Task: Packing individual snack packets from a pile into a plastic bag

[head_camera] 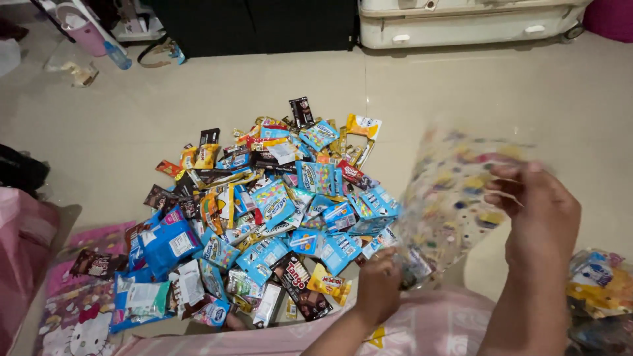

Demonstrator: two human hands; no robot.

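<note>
While a heap of snack packets (264, 217) lies spread on the tiled floor (461, 99) just beyond the left hand (377, 283), both hands stretch a clear, dot-printed plastic bag (448, 198) between them: the left pinches its lower corner, the right hand (537, 217) its upper edge, apparently to hold it taut.

Glossy foil snack wrappers (277, 204) lie on smooth tile floor (461, 86); clear printed plastic bag (448, 198).

Even indoor light (soft shadows), motion-blurred bag (455, 198).
</note>
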